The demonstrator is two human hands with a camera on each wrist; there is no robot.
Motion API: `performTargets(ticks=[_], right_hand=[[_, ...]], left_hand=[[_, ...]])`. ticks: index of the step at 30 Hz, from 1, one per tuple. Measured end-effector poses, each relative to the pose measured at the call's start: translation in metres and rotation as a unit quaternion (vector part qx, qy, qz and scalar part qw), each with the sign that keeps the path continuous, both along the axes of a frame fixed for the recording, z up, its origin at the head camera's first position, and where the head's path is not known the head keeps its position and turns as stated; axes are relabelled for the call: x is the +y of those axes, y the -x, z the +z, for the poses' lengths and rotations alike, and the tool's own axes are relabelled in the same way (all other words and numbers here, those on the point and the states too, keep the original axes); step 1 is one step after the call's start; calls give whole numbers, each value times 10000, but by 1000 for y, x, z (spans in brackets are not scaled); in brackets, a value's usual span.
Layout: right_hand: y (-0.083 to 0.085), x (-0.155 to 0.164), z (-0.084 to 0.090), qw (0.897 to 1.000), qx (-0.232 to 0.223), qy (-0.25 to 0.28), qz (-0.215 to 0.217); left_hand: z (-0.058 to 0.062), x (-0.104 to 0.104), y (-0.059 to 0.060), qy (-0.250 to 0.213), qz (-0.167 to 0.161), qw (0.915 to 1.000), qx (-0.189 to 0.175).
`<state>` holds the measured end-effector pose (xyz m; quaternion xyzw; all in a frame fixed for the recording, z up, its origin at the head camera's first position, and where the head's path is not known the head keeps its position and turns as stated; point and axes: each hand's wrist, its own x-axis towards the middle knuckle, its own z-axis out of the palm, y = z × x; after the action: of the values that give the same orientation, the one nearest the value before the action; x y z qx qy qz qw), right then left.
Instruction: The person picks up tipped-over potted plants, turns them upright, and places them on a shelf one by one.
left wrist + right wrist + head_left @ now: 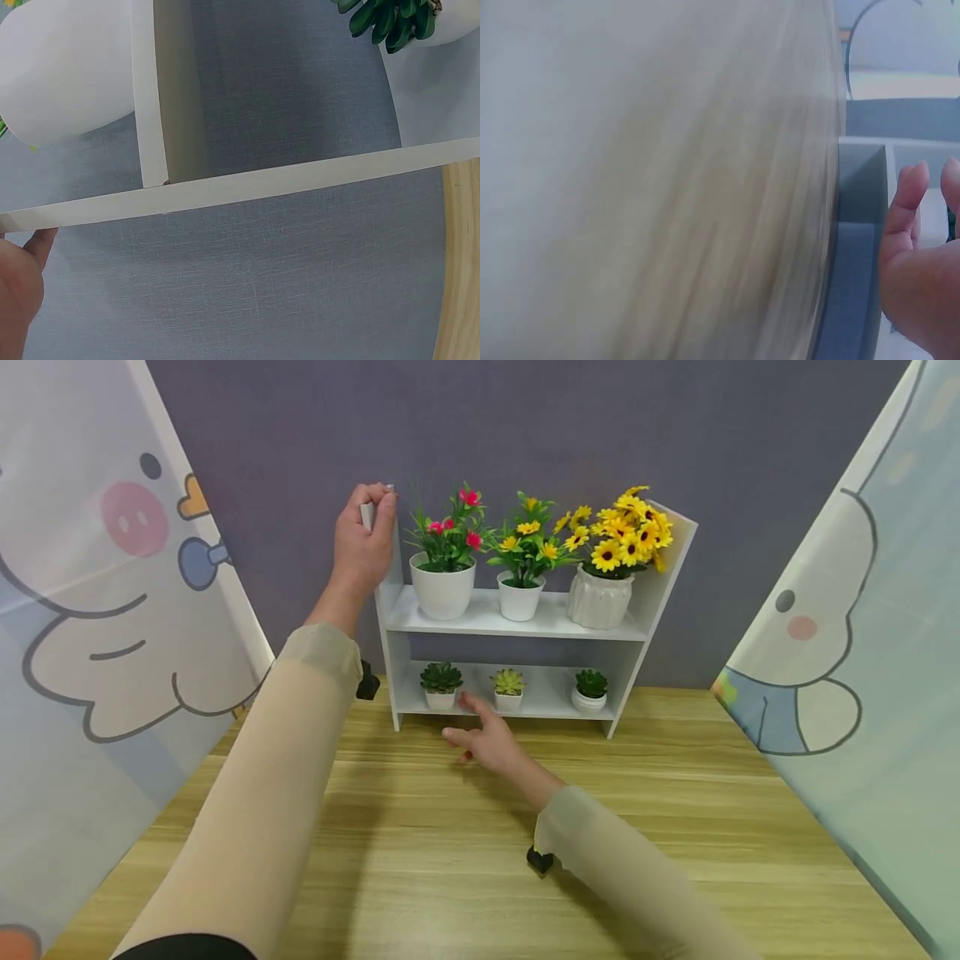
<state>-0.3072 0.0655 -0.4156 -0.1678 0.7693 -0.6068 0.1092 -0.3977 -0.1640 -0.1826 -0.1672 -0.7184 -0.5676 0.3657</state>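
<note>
Right hand [486,742] hovers low over the table [480,860], fingers loosely spread and holding nothing, just in front of the shelf's [517,620] lower tier, nearest the left succulent [440,683] and middle succulent [508,687]. Left hand [364,539] is higher and farther back, fingers curled round the top of the shelf's left side panel. The shelf stands at the table's far edge against the grey wall [525,427], three flower pots on top tier.

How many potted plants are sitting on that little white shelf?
6. Top shelf: pink flowers left, small yellow flowers middle, sunflowers right. Bottom shelf: three small succulents, left, middle, right. None seem hidden.
</note>
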Motion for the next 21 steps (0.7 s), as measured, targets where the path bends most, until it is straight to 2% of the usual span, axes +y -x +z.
performTargets(ticks=[8, 14, 21], right_hand=[[-27, 27, 5, 9990, 68, -50, 448], [-40, 50, 6, 9981, 31, -236, 564], [-53, 75, 10, 9967, 201, -545, 562]], left_hand=[[-3, -3, 2, 30, -82, 10000, -6], [-4, -9, 2, 24, -94, 10000, -13], [-2, -20, -6, 419, -123, 9986, -287]])
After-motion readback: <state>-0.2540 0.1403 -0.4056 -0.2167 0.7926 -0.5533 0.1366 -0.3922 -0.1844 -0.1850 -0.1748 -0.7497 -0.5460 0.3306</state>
